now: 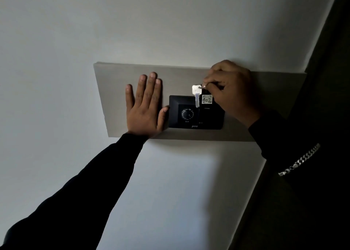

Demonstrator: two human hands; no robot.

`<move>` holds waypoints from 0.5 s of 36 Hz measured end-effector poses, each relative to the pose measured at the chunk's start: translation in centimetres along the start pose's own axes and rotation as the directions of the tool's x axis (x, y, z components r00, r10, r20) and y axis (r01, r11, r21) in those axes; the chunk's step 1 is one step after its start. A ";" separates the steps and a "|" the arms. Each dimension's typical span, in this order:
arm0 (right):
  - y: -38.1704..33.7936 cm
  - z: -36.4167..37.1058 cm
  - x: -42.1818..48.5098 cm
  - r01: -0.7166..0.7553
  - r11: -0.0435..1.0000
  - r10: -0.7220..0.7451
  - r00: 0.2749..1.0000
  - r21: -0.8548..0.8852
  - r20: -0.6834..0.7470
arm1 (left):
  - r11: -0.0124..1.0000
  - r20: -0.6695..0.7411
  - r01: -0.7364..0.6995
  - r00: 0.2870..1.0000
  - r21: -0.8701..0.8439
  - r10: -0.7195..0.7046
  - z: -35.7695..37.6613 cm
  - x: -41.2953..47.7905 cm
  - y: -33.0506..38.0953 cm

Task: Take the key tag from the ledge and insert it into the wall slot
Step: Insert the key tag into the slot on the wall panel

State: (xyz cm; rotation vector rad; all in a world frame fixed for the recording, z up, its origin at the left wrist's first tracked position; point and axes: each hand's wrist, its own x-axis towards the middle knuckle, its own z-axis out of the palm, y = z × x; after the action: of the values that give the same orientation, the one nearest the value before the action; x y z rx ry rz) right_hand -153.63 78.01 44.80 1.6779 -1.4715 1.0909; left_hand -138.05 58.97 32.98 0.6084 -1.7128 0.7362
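Note:
A black wall unit (191, 123) is mounted on a grey panel (117, 90); it has a round grille on its left and a slot (207, 108) at its upper right. My right hand (233, 90) pinches the top of a dark key tag (207, 99) with a white label reading 402. The tag hangs upright with its lower edge right at the slot. A silver key (196, 95) dangles from the same ring, in front of the unit. My left hand (145, 105) lies flat and open on the panel, thumb touching the unit's left edge.
White wall surrounds the grey panel. A dark vertical surface (325, 79) rises along the right side, close behind my right arm. A silver chain bracelet (301, 159) shows on my right sleeve.

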 end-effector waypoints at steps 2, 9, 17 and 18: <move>0.2 0.1 -0.3 -0.008 1.000 0.008 1.000 0.009 -0.018 | 1.000 -0.004 -0.015 1.000 -0.013 0.015 -0.2 1.3 -0.2; 0.3 0.6 -0.7 0.011 1.000 -0.012 0.999 -0.024 -0.043 | 1.000 -0.042 -0.020 0.999 -0.012 0.019 -0.5 6.1 -0.2; 0.7 1.1 -1.0 0.028 0.999 -0.029 0.997 -0.016 -0.073 | 1.000 -0.046 -0.031 0.998 -0.003 0.031 -0.6 5.9 -0.2; 0.7 1.2 -1.0 0.029 0.999 -0.030 0.996 -0.014 -0.078 | 0.999 -0.046 -0.035 0.998 -0.002 0.035 -0.6 5.9 -0.2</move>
State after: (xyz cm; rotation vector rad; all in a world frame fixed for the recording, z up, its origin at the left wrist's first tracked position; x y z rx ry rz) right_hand -154.18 77.31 43.32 1.6243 -1.3971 1.1158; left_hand -138.95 59.10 38.83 0.5573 -1.6855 0.7666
